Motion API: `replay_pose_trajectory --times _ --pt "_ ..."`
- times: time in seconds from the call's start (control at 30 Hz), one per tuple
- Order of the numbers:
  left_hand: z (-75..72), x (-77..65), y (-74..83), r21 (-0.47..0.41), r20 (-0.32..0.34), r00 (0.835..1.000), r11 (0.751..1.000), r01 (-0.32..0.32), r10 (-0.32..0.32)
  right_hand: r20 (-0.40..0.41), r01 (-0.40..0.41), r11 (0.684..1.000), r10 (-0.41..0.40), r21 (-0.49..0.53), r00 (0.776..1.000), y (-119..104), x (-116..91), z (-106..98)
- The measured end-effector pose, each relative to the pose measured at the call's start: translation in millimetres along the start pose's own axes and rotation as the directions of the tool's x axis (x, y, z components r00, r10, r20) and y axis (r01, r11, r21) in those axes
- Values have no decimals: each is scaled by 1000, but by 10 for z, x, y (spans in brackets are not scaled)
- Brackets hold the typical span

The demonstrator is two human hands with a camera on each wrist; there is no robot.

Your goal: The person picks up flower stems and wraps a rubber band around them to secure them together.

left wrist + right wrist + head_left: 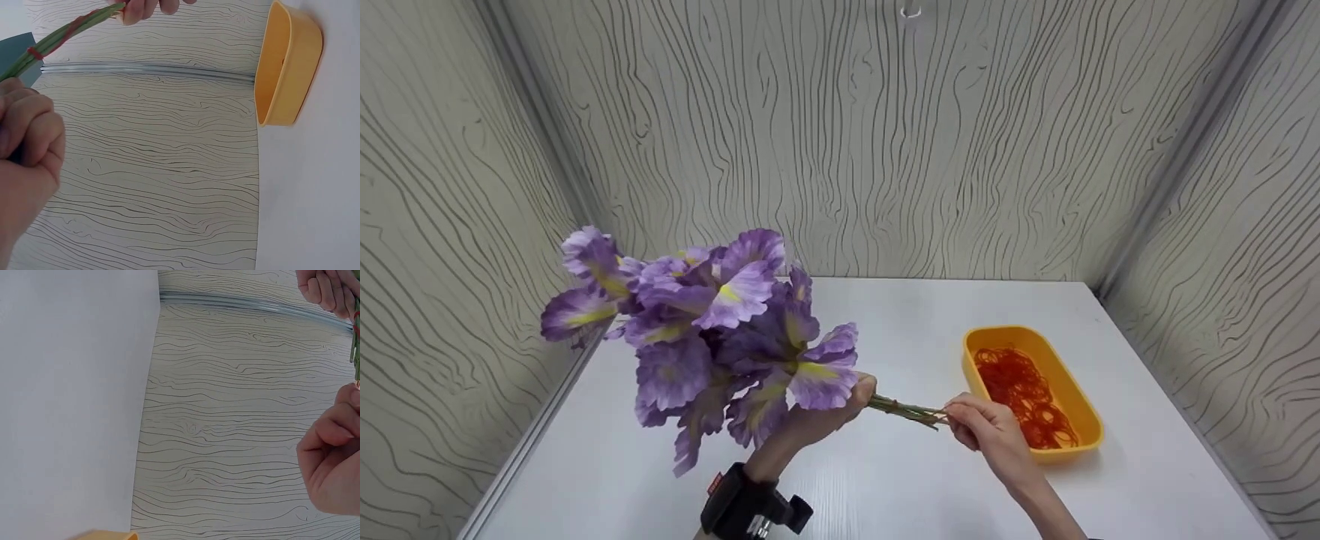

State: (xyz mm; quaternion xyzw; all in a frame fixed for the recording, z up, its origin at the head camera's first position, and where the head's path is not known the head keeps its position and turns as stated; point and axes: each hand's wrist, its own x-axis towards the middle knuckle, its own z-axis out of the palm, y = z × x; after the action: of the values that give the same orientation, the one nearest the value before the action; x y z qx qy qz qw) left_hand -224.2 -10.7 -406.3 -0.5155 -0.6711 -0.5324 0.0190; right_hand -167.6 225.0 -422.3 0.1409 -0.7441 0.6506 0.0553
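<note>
A bunch of purple artificial irises (746, 296) with yellow-marked petals leans to the left above the table. My left hand (829, 416) grips its green stems (911, 411) just below the blossoms, which partly cover that hand. The bare stem ends stick out to the right. A red rubber band (35, 53) circles the stems beside the left fist, and a strand of it runs along them toward the stem ends. There my right hand (986, 431) pinches the band's stretched end between thumb and fingers.
A yellow plastic tub (1061, 454) stands on the white table (900, 337) at the right, close behind my right hand. Many red rubber bands (1020, 390) lie inside it. Wood-patterned panels (840, 150) enclose the table at the back and both sides.
</note>
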Motion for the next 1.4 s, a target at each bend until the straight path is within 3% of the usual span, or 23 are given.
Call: replay_pose_trajectory --times 0.03,0.07,0.27,0.37,0.47,0.6,0.73,0.87,1.1,1.23,1.33,1.37,1.4 --pt "2 -3 -8 -140 -8 999 990 34 -35 23 1 1000 -1 9 1000 1 7 -13" --pt "2 -2 -15 -201 7 999 978 48 -48 45 1 1000 -2 17 999 2 12 -27" --pt "-19 13 -20 -345 84 995 934 87 -62 172 12 998 -22 62 985 6 40 -80" --pt "-43 9 -8 -355 95 993 929 104 -75 198 15 998 -28 65 980 -5 45 -76" --pt "-60 5 40 -303 64 995 949 89 -73 196 6 997 -20 72 980 -23 21 -65" --pt "-92 12 214 -217 6 998 974 67 -68 172 -12 997 -1 72 985 -52 -10 -47" --pt "-135 31 356 -196 18 995 976 95 -94 173 -10 998 -1 61 985 -74 11 -44" --pt "-155 34 345 -239 93 992 965 106 -86 251 2 995 -27 98 968 -66 60 -60" --pt "-118 41 229 -367 130 991 930 38 11 354 -21 990 -30 139 935 -73 109 -64" --pt "-82 35 99 -386 152 988 920 72 -13 375 -20 992 -28 125 926 -115 133 -31" --pt "-67 24 45 -341 168 985 935 96 -40 389 -15 993 -32 118 921 -157 163 2" --pt "-66 22 47 -317 233 971 940 130 -56 390 -11 993 -35 115 920 -169 174 13" --pt "-64 24 43 -316 254 965 938 140 -58 394 -5 994 -40 113 918 -182 183 24"
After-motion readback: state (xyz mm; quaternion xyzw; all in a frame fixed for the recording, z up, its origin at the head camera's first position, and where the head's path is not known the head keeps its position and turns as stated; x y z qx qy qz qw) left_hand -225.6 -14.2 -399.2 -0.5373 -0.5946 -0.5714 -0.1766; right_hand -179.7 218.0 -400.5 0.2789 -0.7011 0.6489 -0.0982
